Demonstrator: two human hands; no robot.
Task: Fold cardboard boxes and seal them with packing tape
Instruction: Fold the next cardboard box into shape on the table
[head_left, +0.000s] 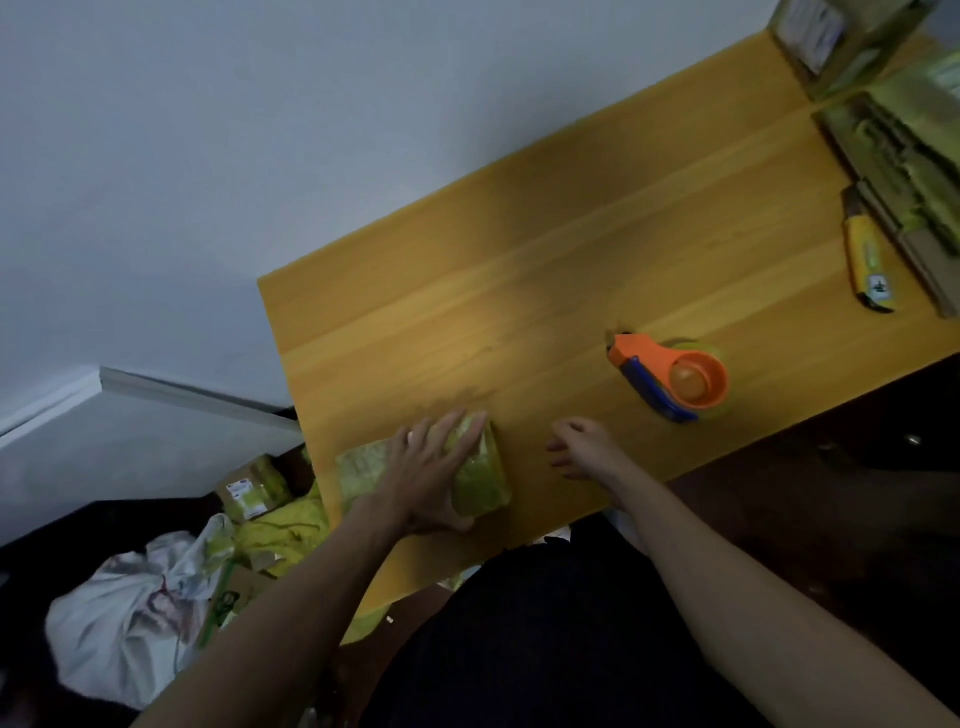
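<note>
A small box wrapped in yellow-green tape (480, 475) lies near the left front corner of the wooden table (519, 249). My left hand (431, 467) lies flat across its top, fingers straight and spread. My right hand (579, 447) hovers just right of the box with fingers loosely curled, holding nothing. An orange and blue tape dispenser (670, 376) stands on the table farther right, apart from both hands.
A stack of flattened cardboard (904, 171) fills the far right of the table, with a yellow utility knife (870, 265) beside it and an upright box (841, 36) behind. On the floor at left lie a white plastic bag (130, 608) and taped boxes (254, 488).
</note>
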